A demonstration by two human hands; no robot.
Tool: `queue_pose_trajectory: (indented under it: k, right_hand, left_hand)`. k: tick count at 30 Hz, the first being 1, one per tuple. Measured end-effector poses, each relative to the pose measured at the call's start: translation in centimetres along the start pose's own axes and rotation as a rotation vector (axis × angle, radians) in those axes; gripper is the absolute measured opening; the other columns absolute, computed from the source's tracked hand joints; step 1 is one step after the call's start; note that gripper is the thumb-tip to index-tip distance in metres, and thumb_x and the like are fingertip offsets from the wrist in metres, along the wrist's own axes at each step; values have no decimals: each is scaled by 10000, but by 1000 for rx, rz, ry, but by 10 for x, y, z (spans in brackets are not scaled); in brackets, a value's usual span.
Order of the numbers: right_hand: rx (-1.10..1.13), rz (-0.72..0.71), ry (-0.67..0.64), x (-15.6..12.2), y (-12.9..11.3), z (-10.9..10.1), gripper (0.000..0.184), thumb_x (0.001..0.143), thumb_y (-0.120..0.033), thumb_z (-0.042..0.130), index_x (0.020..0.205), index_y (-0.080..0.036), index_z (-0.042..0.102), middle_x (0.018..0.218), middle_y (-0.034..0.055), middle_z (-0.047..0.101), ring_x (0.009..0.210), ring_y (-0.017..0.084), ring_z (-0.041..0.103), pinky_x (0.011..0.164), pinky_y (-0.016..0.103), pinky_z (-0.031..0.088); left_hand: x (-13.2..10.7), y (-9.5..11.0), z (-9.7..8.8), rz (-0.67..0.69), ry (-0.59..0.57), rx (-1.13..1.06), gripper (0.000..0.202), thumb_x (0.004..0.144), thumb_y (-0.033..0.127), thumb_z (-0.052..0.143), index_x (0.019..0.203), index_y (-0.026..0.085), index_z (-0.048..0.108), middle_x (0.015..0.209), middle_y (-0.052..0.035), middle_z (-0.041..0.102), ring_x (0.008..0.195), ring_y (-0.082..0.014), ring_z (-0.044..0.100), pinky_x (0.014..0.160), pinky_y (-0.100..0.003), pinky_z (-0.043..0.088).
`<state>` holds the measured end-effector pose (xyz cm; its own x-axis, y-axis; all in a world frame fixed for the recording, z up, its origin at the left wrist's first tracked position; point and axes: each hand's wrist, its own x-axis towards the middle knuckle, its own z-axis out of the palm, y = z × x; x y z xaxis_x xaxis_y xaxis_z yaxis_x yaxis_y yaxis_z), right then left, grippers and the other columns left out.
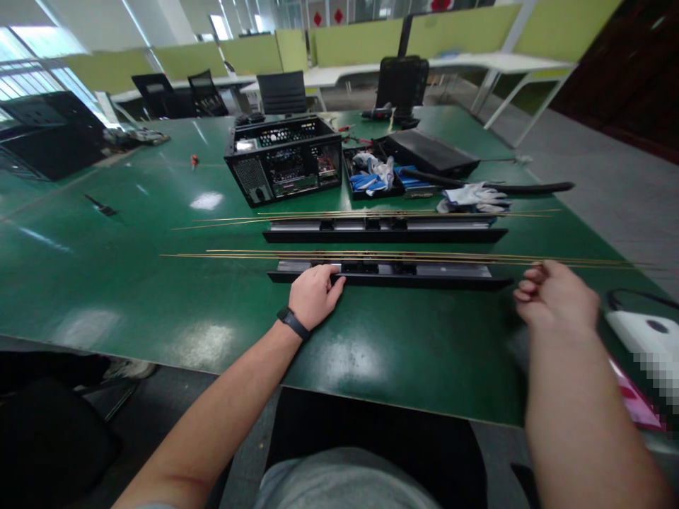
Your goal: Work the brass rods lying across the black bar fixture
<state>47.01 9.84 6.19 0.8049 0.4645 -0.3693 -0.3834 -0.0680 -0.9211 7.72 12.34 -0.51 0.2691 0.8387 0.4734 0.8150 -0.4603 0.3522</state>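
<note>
A long black strip with a silver inner channel (pixel 450 281) lies crosswise in front of me. My left hand (pixel 315 295) is closed on its front edge, left of the middle, thumb along the near side. Thin brass-coloured rods (pixel 238 255) run lengthwise over this strip and stick out past both ends. At the right, beyond the strip's end, my right hand (pixel 556 297) is closed with curled fingers by the rods; what is in its fingers, if anything, is hidden. A second similar strip (pixel 387 236) lies parallel behind, with more thin rods (pixel 228 220) over it.
Behind the strips stand an open black computer case (pixel 283 166) and a black tray (pixel 371 192) with gloves. More gloves (pixel 474 198) and a black tube (pixel 530 188) lie to the right. A white device (pixel 644 339) sits at the right edge of the green table (pixel 132 283).
</note>
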Motion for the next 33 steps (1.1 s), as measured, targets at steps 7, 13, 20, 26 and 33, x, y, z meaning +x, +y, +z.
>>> queue_pose_trajectory:
  k: [7, 13, 20, 26, 33]
  right_hand:
    - [-30, -13, -23, -14, -1, 5, 237, 983, -95, 593, 764, -183, 573, 635, -37, 510, 415, 55, 384, 343, 207, 236]
    - [-33, -28, -45, -12, 3, 6, 211, 947, -92, 614, 759, -181, 576, 620, -38, 519, 400, 54, 375, 334, 204, 228]
    - [-57, -10, -145, -14, 9, 8, 180, 957, -99, 640, 796, -166, 599, 626, -23, 577, 377, 44, 362, 336, 207, 221]
    - [-114, 15, -264, -26, 9, 11, 148, 962, -116, 655, 819, -148, 634, 609, 5, 604, 331, 55, 355, 318, 208, 214]
    - [-134, 60, -366, -32, 10, 13, 113, 962, -126, 683, 853, -150, 663, 586, 3, 584, 303, 58, 332, 289, 195, 208]
  left_hand:
    - [0, 1, -1, -4, -1, 3, 145, 1040, 343, 687, 1094, 218, 738, 755, 3, 678, 774, -203, 701, 770, -326, 536]
    - [0, 1, -2, -8, -1, 1, 142, 1039, 342, 691, 1091, 219, 740, 750, 3, 675, 776, -202, 702, 770, -322, 533]
    - [0, 2, -1, -5, -3, 7, 147, 1043, 348, 688, 1089, 218, 740, 753, 0, 681, 777, -206, 702, 771, -329, 537]
    - [0, 2, -1, -11, -4, 7, 159, 1050, 363, 673, 1086, 222, 741, 745, 0, 675, 773, -203, 697, 766, -324, 534]
    - [0, 1, -1, -9, 3, 6, 145, 1048, 348, 680, 1083, 220, 738, 757, 0, 680, 777, -201, 698, 765, -322, 530]
